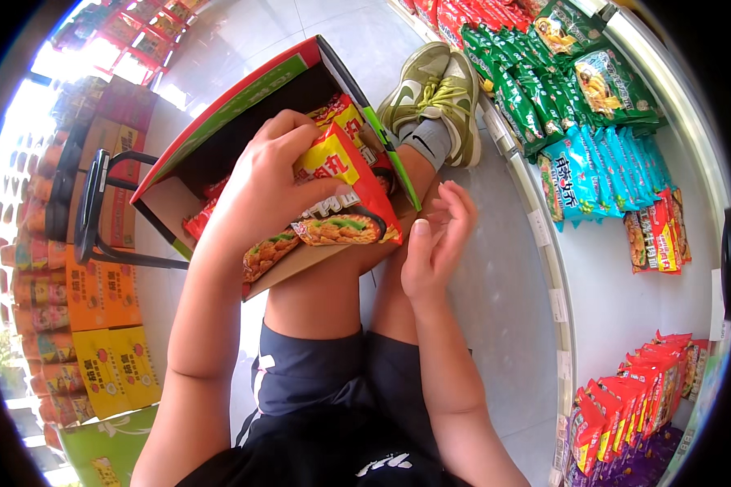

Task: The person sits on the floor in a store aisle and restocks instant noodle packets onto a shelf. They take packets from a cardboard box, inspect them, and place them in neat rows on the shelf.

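My left hand is shut on a red and yellow instant noodle packet, thumb across its front, at the mouth of an open cardboard carton. More red packets lie inside the carton, partly hidden by my left hand and arm. The carton has red and green edges and is tilted on its side by my legs. My right hand is raised to the right of the carton, fingers apart and curved, holding nothing.
To the right, a white shelf bears green packets, blue packets, a few red packets and a row of red packets. A black metal handle, stacked cartons and cup noodles stand left. My shoes are beyond the carton.
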`<action>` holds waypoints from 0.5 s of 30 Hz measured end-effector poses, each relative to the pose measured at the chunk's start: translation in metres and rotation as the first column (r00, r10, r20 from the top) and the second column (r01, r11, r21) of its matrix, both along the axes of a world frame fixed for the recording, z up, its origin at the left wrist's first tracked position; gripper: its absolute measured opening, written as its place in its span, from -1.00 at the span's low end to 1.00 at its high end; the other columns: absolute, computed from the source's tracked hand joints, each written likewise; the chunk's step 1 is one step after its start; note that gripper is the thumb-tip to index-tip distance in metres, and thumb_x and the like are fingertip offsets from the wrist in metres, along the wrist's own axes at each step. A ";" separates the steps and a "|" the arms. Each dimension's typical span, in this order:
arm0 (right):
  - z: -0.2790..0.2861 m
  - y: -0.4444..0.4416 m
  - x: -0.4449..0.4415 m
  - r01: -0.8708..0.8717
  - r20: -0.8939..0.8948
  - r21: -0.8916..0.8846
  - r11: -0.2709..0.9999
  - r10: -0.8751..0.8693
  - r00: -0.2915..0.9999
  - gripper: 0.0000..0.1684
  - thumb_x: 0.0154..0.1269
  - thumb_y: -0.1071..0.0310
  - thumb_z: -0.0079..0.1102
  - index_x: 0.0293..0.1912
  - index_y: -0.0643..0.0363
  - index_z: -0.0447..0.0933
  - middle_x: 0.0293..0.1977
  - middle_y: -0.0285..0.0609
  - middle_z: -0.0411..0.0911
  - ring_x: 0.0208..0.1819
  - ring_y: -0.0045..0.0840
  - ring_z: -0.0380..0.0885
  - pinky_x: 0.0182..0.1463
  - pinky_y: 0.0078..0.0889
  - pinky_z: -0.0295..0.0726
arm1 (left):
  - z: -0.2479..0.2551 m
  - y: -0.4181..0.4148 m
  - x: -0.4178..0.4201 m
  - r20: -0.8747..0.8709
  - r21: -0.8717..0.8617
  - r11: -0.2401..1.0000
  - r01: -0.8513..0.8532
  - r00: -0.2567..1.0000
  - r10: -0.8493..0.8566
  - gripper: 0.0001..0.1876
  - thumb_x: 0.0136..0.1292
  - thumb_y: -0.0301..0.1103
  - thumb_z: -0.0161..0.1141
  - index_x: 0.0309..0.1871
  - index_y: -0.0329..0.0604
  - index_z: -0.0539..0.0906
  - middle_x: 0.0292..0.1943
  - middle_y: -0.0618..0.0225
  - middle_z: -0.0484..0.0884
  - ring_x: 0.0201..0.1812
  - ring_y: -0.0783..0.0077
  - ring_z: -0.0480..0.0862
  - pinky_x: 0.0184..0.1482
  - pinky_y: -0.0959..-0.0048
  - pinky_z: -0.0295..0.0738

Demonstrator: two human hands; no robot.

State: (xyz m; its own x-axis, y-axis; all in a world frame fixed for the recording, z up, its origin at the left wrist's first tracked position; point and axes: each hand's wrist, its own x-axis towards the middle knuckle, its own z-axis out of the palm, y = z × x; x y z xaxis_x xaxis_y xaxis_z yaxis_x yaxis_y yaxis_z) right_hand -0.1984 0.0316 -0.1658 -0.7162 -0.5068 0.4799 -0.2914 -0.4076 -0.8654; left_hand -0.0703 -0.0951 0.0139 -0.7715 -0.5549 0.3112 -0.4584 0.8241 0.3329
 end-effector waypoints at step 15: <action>0.058 0.038 -0.006 -0.487 0.097 -0.428 0.761 0.575 0.813 -0.48 0.39 0.19 0.39 0.14 0.34 0.48 0.05 0.20 0.63 0.10 -0.16 0.67 0.21 -0.17 0.62 | -0.038 0.097 0.043 -0.641 0.527 0.818 0.230 0.740 0.204 -0.36 0.11 -0.33 0.64 0.14 -0.35 0.48 0.12 0.11 0.61 0.05 0.34 0.67 0.16 0.35 0.59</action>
State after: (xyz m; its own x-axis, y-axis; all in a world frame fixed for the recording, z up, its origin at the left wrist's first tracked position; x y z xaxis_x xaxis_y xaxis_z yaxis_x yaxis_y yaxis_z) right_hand -0.2047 0.0697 -0.1077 -0.4884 -0.6528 0.5790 0.2386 -0.7382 -0.6310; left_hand -0.0277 0.0017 -0.0245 -0.5017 -0.7790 0.3761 0.0608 0.4020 0.9136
